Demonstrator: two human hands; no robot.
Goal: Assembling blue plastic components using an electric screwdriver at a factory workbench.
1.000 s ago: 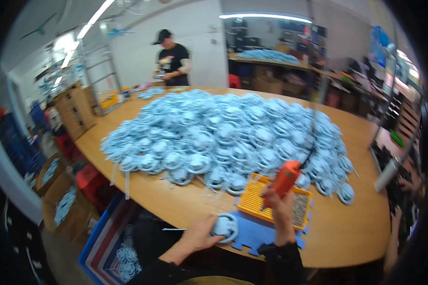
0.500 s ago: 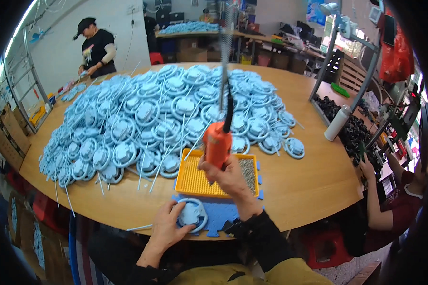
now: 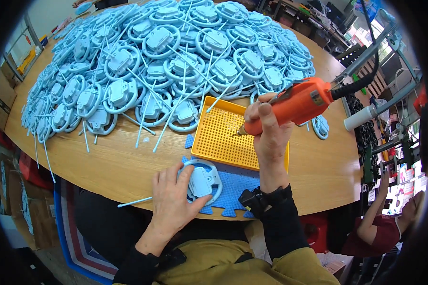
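My left hand (image 3: pixel 172 197) is closed around the near-left side of a light blue ring-shaped plastic part (image 3: pixel 202 181) with a raised block in its middle. It lies on a blue foam mat (image 3: pixel 238 183), and a thin light blue rod (image 3: pixel 134 202) sticks out to the left from under the hand. My right hand (image 3: pixel 273 135) grips an orange electric screwdriver (image 3: pixel 297 105), tilted with its tip pointing left and down. That tip is over a yellow perforated tray (image 3: pixel 223 160); my hand and wrist hide the tray's right part. A black cable leaves the screwdriver's rear.
A large heap of similar light blue parts (image 3: pixel 161 66) covers the far side of the wooden table (image 3: pixel 314 175). At right are a white bottle (image 3: pixel 360 118), black pieces (image 3: pixel 354 102) and a metal frame (image 3: pixel 373 47). Another person (image 3: pixel 378 228) sits at the right.
The screwdriver has swung from upright to a slant, its tip now over the tray. My left hand still holds the ring-shaped part. The whole view has tilted downward.
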